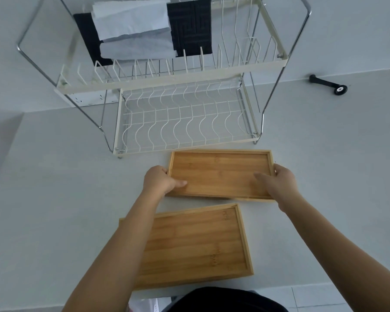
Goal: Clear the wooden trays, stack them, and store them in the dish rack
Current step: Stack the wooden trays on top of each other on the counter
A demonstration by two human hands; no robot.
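Both trays bare, clearing looks done; left hand and right hand grip ends of far tray before dish rack; near tray apart on counter; stacking, storing remain

Bare arms and hands, dark garment below

Both forearms were uncovered from the bottom edge of the head view up to the wrists, with no sleeve edge in sight on either one. The left hand and the right hand were bare too, with no ring, watch or band visible on the fingers or wrists. Nails were too small to make out. Low in the view, between the arms, a rounded patch of plain black clothing showed, with no print or seam discernible.
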